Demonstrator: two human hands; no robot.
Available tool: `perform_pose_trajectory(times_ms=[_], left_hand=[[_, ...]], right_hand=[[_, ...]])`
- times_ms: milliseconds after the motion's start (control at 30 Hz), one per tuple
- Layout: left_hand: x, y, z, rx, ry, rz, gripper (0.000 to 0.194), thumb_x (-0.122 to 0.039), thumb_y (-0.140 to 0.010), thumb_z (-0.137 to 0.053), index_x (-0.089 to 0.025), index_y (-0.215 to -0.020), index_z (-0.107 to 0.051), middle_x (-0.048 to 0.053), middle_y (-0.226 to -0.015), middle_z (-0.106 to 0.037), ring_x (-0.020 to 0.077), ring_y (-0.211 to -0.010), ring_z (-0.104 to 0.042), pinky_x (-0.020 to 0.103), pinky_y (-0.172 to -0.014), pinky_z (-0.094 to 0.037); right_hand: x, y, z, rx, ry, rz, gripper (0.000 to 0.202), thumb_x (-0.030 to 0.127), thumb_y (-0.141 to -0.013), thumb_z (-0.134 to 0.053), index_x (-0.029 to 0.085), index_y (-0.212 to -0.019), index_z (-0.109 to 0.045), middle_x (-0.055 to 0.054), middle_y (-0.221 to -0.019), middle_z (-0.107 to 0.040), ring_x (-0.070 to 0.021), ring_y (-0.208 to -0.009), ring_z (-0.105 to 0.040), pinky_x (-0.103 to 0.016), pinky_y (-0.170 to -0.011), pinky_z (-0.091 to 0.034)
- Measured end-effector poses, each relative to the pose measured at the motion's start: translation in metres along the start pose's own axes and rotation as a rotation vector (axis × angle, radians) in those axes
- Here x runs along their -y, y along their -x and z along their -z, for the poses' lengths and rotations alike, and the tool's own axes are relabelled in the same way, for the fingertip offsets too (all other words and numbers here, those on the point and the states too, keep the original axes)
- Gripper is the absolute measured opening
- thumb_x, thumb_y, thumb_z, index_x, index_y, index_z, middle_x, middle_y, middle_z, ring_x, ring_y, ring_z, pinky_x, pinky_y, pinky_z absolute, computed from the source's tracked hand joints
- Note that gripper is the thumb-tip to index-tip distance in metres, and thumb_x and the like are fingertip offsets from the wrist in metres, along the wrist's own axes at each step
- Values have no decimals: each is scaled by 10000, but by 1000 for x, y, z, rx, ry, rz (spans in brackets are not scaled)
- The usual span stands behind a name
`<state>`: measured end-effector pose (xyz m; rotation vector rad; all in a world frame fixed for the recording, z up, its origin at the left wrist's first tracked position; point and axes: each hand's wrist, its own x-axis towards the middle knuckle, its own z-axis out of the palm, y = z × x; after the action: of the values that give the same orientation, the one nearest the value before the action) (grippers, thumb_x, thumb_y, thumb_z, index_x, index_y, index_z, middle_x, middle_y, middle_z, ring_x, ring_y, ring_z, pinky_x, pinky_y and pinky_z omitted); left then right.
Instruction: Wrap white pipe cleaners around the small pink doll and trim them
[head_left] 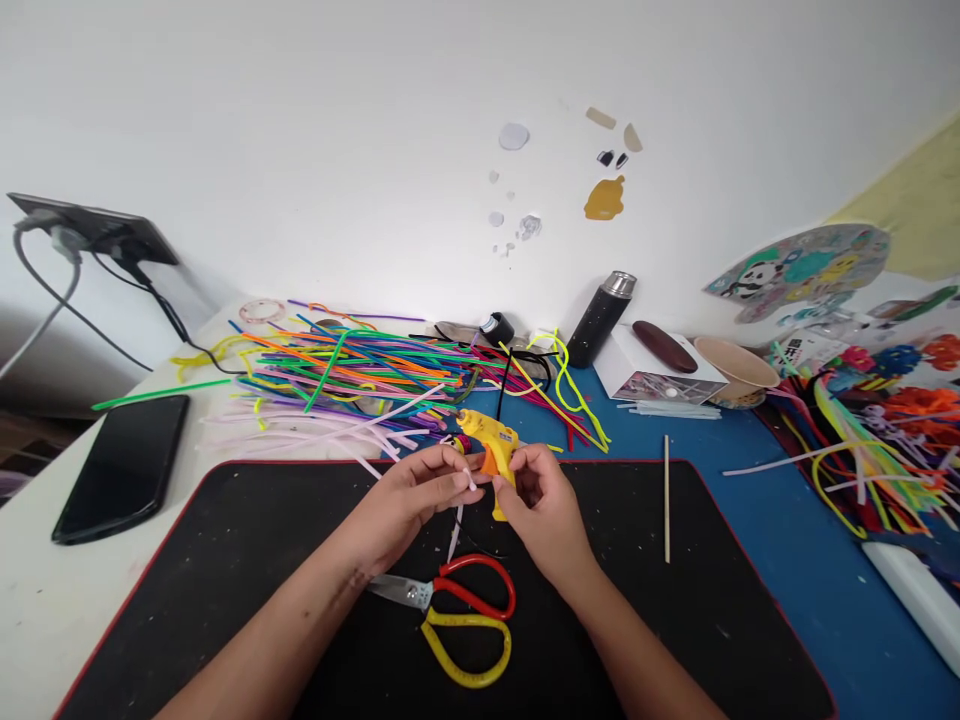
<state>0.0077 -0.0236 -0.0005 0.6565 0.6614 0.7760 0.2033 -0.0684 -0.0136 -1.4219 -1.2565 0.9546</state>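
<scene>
Near the middle of the black mat, my left hand pinches a small pale pink piece between thumb and fingers. Just right of it is my right hand, its fingers curled and its fingertips beside the pale piece; what they hold, if anything, is hidden. A yellow glue gun with an orange trigger lies behind and between both hands, its nozzle toward the upper left. Scissors with one red and one yellow handle loop rest on the mat below the hands, the blades partly under my left wrist.
Many coloured pipe cleaners lie behind the mat, more at the right. A phone is at the left, a thin wooden stick on the mat's right. A black flask, white box and bowl stand behind.
</scene>
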Motion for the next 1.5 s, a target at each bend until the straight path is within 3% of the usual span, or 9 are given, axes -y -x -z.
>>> perform_pose_trajectory(times_ms=[200, 300, 400, 500, 800, 1100, 1267, 1400, 1500], left_hand=[[-4, 2, -2, 8, 35, -31, 264, -342, -737, -978, -199, -815, -770, 47, -989, -754, 239, -1082, -733, 383, -1031, -591], [-5, 3, -4, 18, 60, -54, 269, -359, -726, -981, -202, -806, -778, 43, -954, -736, 231, -1019, -723, 418, -1030, -604], [-6, 5, -5, 40, 73, -65, 270, -367, -719, -988, -204, -804, -791, 35, -949, -725, 205, -947, -711, 424, -1020, -615], [-7, 7, -4, 43, 67, -68, 260, -354, -718, -995, -203, -801, -799, 29, -948, -720, 183, -926, -701, 396, -1001, -623], [-9, 5, 1, 14, 70, -80, 260, -338, -715, -1002, -191, -802, -805, 25, -912, -728, 161, -853, -713, 346, -909, -659], [-9, 2, -1, 11, 100, -50, 213, -302, -797, -937, -188, -842, -763, 85, -1137, -817, 251, -1122, -760, 338, -967, -628], [-13, 0, 5, -62, -101, -128, 257, -382, -834, -898, -181, -873, -743, 96, -1148, -814, 207, -981, -755, 294, -874, -597], [-17, -3, 11, -166, -404, -266, 318, -461, -851, -866, -180, -873, -719, 77, -1015, -803, 185, -904, -706, 279, -843, -541], [-20, -5, 15, -229, -484, -318, 340, -500, -864, -831, -185, -894, -705, 53, -936, -768, 194, -880, -689, 293, -822, -527]], right_hand=[[8, -4, -3, 29, -198, -76, 388, 422, -838, -833, 266, -904, -484, 56, -792, -504, -144, -653, -478, -250, -584, -434], [12, -3, -4, 46, -262, -99, 425, 453, -796, -882, 259, -890, -516, 32, -815, -565, -161, -698, -530, -262, -610, -461], [15, -1, -7, 115, -314, -145, 438, 454, -794, -894, 263, -1072, -614, -14, -922, -646, -163, -679, -544, -255, -537, -438], [18, 0, -9, 157, -356, -214, 510, 499, -815, -877, 276, -1191, -614, -21, -986, -663, -117, -581, -473, -204, -415, -326], [17, -3, -11, 258, -441, -234, 463, 551, -862, -838, 233, -1069, -573, 63, -656, -619, -95, -454, -517, -178, -401, -332], [24, -11, -6, 193, -666, -239, 352, 460, -889, -834, 212, -929, -587, 52, -672, -650, -71, -405, -532, -155, -376, -326], [26, -16, -1, 302, -671, -181, 409, 507, -937, -788, 173, -775, -616, 37, -538, -582, -52, -364, -449, -155, -362, -278], [20, -17, -3, 243, -662, -223, 402, 530, -926, -798, 188, -1095, -673, 35, -623, -660, -87, -371, -524, -169, -359, -325], [15, -16, -5, 264, -589, -235, 441, 537, -940, -783, 166, -1157, -679, 24, -632, -672, -93, -390, -544, -178, -384, -359]])
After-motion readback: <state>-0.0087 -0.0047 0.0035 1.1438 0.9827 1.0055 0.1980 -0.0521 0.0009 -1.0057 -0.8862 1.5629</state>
